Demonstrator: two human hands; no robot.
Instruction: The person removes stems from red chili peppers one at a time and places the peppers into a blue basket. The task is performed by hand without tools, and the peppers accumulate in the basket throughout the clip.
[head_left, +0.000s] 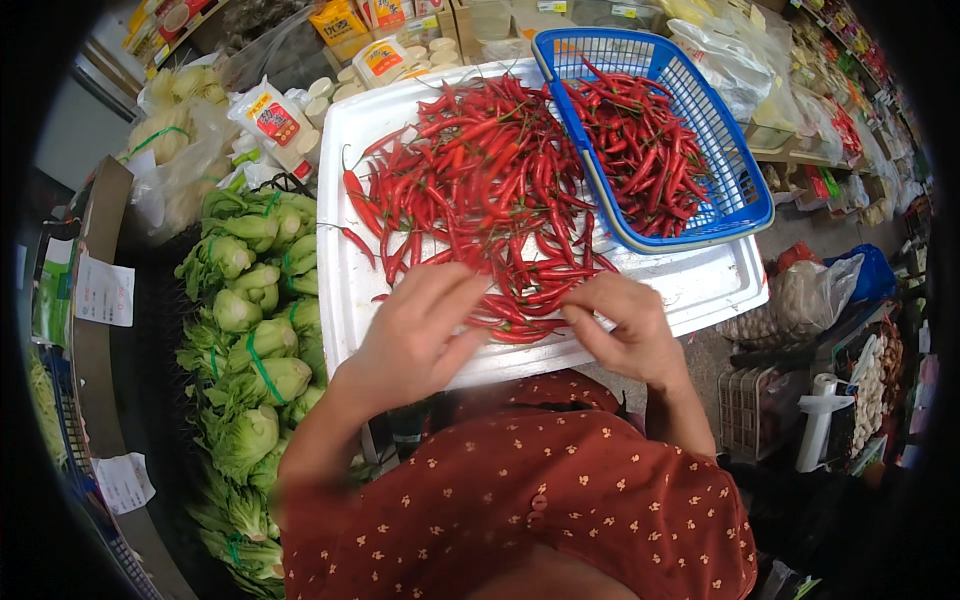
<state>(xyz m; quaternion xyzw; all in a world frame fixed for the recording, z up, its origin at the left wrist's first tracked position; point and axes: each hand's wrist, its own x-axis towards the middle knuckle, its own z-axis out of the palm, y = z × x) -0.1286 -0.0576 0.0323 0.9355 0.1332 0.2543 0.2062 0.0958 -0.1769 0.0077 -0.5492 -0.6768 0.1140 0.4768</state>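
Observation:
A heap of red chili peppers (480, 180) covers much of a white foam lid (705, 292) in front of me. My left hand (420, 322) hovers over the heap's near left side, thumb and fingers apart, blurred by motion. At the near right edge of the heap is my right hand (630, 322). Its bent fingers and thumb come close together by the tips of some peppers, and whether it grips one is hidden. A blue plastic basket (727, 142) rests on the lid's far right part, with more red chili peppers (637, 150) inside.
Left of the lid, leafy green stem vegetables (262, 352) are stacked, some bound with green bands. Packaged noodles (274, 124) lie beyond them. Bagged goods (720, 67) fill the shelf behind the basket. A plastic crate (750, 412) stands on the floor at right.

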